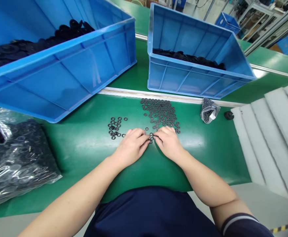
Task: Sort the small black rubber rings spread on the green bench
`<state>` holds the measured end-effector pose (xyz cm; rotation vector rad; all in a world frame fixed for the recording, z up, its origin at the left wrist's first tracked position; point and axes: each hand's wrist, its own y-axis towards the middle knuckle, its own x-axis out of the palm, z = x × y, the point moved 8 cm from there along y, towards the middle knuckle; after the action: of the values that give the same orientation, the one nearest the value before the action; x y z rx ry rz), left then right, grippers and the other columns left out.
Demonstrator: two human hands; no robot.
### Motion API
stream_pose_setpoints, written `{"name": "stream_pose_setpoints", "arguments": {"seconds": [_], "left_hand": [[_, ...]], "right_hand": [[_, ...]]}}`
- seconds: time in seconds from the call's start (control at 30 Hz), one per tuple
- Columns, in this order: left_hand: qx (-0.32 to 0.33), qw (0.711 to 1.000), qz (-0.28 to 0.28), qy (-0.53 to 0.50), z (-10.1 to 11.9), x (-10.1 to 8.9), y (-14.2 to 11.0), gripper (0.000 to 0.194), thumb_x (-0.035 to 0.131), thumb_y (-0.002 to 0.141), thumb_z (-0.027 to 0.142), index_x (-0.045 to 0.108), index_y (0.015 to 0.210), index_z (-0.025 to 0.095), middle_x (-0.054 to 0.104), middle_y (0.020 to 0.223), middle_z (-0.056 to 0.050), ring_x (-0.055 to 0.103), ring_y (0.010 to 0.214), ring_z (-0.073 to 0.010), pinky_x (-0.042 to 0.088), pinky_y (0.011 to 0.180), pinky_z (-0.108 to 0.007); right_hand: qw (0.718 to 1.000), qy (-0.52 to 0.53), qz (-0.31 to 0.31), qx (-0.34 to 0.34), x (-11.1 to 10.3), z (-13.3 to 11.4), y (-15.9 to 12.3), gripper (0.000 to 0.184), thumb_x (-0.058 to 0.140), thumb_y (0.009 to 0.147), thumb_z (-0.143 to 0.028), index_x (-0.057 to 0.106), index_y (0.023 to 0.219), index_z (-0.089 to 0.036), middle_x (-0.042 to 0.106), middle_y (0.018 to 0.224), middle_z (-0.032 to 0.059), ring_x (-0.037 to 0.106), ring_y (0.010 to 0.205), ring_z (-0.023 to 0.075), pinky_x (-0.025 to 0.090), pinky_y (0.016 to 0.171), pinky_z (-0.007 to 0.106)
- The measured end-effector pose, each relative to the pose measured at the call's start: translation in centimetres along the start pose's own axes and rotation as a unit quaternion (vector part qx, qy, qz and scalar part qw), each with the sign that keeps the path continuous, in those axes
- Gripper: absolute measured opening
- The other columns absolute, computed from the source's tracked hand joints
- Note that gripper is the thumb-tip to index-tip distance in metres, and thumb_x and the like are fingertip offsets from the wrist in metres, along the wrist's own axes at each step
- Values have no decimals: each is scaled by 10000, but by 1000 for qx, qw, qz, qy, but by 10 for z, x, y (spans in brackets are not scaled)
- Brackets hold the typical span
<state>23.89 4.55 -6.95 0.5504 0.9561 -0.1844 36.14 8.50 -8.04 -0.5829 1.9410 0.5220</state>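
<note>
Small black rings lie in a short cluster between my two hands on the green tabletop. My left hand is closed, its thumb and forefinger pinching at a ring on the cluster's left side. From the other side, my right hand also has its fingers drawn together, the tips at a ring by the cluster's upper right. Its other fingers partly cover the front of a large spread of dark rings. Left of my left hand is a looser group of black rings, some overlapping. One single ring sits just above my fingertips.
Two blue crates holding black parts stand behind the work area. A big clear bag of black rings lies at the left. On the right are a small bag, a black round part and white foam blocks.
</note>
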Motion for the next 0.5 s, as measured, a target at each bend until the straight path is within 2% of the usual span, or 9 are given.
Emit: {"name": "stream_pose_setpoints", "arguments": {"seconds": [0.13, 0.3, 0.5], "left_hand": [[6, 1000, 0, 10, 6, 3, 0, 193, 538, 1000, 265, 684, 1023, 141, 634, 954, -89, 575, 912, -231, 430, 772, -383], [-20, 998, -1, 62, 9, 11, 4, 206, 575, 975, 307, 684, 897, 150, 625, 919, -95, 542, 870, -248, 400, 727, -392], [-53, 995, 0, 87, 9, 13, 6, 179, 548, 968, 245, 671, 862, 170, 616, 869, -87, 512, 848, -251, 380, 719, -396]], "right_hand": [[1000, -9, -9, 3, 0, -1, -1, 184, 565, 995, -223, 746, 1019, -207, 706, 999, 81, 577, 985, 241, 367, 858, 388], [1000, -26, -11, 7, -3, -4, -3, 195, 557, 988, -196, 751, 1002, -196, 700, 988, 80, 570, 980, 238, 360, 870, 385], [995, -93, -38, 8, -1, -13, -4, 270, 487, 1030, -244, 751, 998, -204, 689, 983, 99, 528, 948, 250, 341, 842, 401]]}}
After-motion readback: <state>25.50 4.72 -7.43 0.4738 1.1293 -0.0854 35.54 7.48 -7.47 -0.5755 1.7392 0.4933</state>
